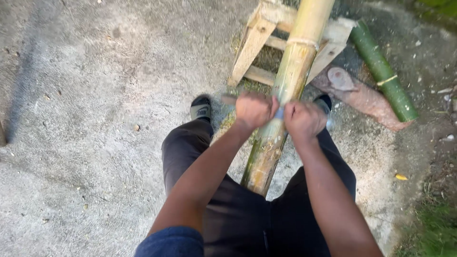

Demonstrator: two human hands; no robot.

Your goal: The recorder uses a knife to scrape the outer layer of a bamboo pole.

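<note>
— So, where's the pole [285, 95] from the grip?

— Right between my two hands. The left hand [254, 109] is fisted just left of it, the right hand [303, 120] fisted on its right side. Both are closed on a thin tool [279, 113] that lies crosswise over the pole; only a bluish bit shows between the fists, so I can't tell what kind it is.

— Which hand is nearer?

— About level, both touching or just beside the stalk, the left a shade farther up.

— And its long axis?

— It runs away from me, from between my knees up and slightly right to the wooden stand [266, 43] that carries its far end. The near end points at my lap. A green piece [384, 71] and a log [362, 95] lie apart on the concrete [85, 119], right of the stand.
</note>
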